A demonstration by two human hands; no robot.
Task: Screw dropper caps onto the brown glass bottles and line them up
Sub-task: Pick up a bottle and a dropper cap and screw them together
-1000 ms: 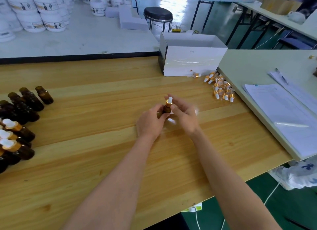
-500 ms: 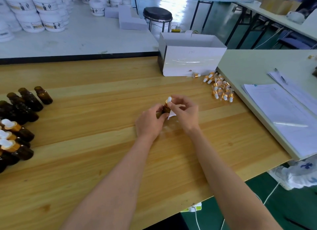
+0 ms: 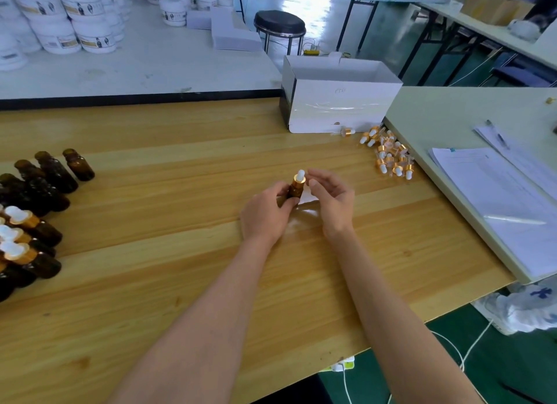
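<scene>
Brown bottle — white cap, gold collar

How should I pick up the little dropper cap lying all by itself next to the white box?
Pinch its gold collar from above, probably. The lone dropper cap lies flat on the wooden table, apart from the pile of caps, so the top is free. The collar is its widest part; the thin glass tube looks fragile.

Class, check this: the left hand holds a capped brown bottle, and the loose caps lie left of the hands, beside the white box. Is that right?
No. The left hand does hold a capped brown bottle, but the head view shows the loose caps right of the hands, beside the white box.
</scene>
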